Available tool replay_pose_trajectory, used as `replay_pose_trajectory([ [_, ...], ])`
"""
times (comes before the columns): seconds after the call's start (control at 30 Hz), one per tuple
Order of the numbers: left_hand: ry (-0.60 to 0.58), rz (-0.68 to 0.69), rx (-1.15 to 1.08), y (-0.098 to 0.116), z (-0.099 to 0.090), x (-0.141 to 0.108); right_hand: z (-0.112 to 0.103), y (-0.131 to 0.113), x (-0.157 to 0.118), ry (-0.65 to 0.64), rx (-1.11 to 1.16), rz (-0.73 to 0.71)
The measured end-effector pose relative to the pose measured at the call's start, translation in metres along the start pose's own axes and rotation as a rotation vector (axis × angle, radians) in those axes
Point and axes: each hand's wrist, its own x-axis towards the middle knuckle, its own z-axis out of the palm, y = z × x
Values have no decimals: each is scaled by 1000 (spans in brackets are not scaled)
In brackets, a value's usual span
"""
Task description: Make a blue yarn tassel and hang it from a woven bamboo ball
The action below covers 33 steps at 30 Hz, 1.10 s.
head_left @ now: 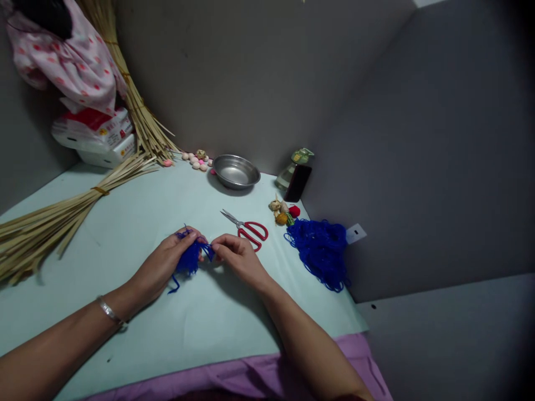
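**Small bunch of blue yarn (190, 259)**
Gathered into a dense, fuzzy tuft, with a thin strand reaching toward three o'clock, a loose tail trailing toward seven, and a short end poking toward twelve.

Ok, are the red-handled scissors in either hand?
No, the red-handled scissors lie on the pale table top, apart from the left hand and right hand, which both pinch blue yarn.

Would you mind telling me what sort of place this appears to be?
It looks like a small handicraft corner: a bundle of dried straw-coloured strips, a heap of blue yarn and red-handled scissors lie on a pale green table.
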Motion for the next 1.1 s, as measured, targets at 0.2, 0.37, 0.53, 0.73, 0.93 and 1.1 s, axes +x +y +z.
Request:
replay_pose_trajectory([
  [0.2, -36, -22, -20, -1, -2, 1, 1, 1, 0, 24, -23, 0],
  [0.37, -104, -12, -44, 3, -2, -4, 0, 3, 1, 25, 15, 12],
  [0.53, -55, -16, -78, 2, -3, -2, 3, 0, -2, -56, 14, -20],
  [0.73, -9, -33, -48, -1, -5, 0, 4, -3, -3, -73, -10, -43],
  [0.93, -105, -47, 17, 0, -4, -1, 1, 0, 1, 83, -1, -50],
  [1.1, -150, -33, 65, 1, -3, -1, -1, 0, 3, 144, 4, -65],
])
